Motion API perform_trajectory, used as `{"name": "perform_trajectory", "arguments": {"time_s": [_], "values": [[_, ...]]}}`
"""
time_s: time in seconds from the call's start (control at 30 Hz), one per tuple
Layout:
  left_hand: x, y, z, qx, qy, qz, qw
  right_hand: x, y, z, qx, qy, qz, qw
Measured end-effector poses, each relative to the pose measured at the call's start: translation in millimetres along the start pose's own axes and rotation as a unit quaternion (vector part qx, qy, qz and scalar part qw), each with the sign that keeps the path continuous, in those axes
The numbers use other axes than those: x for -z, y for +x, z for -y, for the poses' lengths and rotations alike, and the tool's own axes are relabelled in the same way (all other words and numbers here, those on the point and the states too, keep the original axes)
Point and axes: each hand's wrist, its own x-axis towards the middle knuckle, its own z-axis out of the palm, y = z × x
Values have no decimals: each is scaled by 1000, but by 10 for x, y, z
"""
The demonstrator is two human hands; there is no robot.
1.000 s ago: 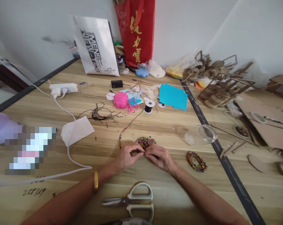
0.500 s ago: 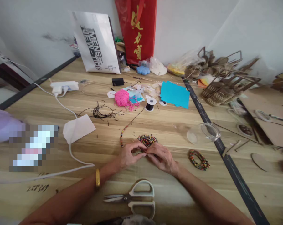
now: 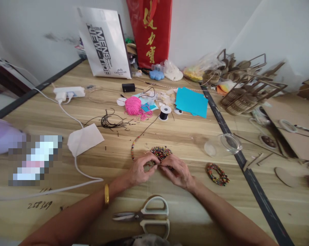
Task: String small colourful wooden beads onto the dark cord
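Over the table's front middle, my left hand [image 3: 142, 168] pinches a thin dark beading cord, thumb against forefinger. My right hand [image 3: 178, 171], fingertips closed, grips the same cord a short way to the right. Whether a bead is between the fingertips is too small to tell. Just beyond both hands lies a pile of small multicoloured beads [image 3: 161, 152]. A strung row of beads [image 3: 132, 147] curves up from beside my left hand, and its dark cord runs to a white-flanged spool [image 3: 165, 113]. Right of my right hand rests a coiled beaded bracelet [image 3: 217, 174].
White-handled scissors [image 3: 154, 214] lie open near the front edge. A clear jar [image 3: 225, 145] lies at right. Farther back are pink yarn [image 3: 133, 105], black cord pieces [image 3: 110, 120] and blue sheets [image 3: 191, 102]. A white cable [image 3: 79, 167] crosses the left side.
My fingertips have moved slightly apart, and a short stretch of cord now shows between them. The objects on the table keep their places.
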Motion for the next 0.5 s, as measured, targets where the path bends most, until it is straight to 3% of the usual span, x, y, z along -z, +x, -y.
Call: {"name": "perform_trajectory", "arguments": {"time_s": [0.27,0.5], "values": [[-42,2,76,11,-9,-4,1000,-5,-4,1,-1,2,9,1000],[-6,34,17,53,-11,-5,999,27,-6,-34,-1,-34,14,999]]}}
